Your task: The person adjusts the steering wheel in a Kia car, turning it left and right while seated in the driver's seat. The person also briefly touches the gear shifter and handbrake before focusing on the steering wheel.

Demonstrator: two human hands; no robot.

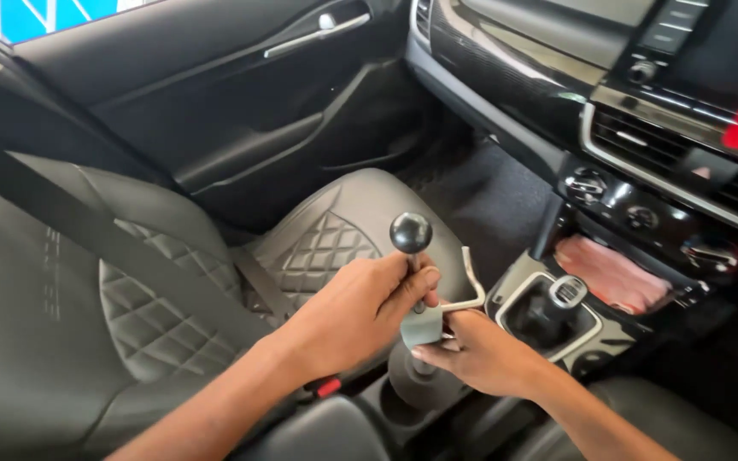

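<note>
Left hand (360,312) wrapped around ball-topped lever (411,235), right hand (480,350) pinching its metal bracket (463,294)

place: car cabin | left of grip: quilted passenger seat (318,248), door panel (241,111) | right of grip: gear lever (567,292), dashboard vents (642,137)

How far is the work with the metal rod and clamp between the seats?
Done: the ball-topped rod stands upright between the seats. In hand: the left hand wraps its shaft, and the right hand pinches the grey clamp and bent bracket. Left: both hands are on it; whether anything is fastened is hidden.
</note>
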